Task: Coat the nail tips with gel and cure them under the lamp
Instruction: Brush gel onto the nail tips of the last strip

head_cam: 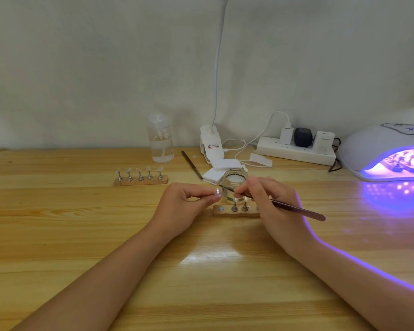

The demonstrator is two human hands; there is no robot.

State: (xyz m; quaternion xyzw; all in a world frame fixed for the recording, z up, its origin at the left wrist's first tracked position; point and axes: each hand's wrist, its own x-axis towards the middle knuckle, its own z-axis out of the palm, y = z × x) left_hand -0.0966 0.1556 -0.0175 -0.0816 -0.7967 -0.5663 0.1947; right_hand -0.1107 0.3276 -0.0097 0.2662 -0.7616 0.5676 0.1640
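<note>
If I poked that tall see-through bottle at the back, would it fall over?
Probably yes, if poked near the top. The clear bottle is tall and narrow, standing upright on the wooden table. It looks roughly half full of clear liquid, which likely steadies its base somewhat. Its smooth sides may be slippery.
</note>
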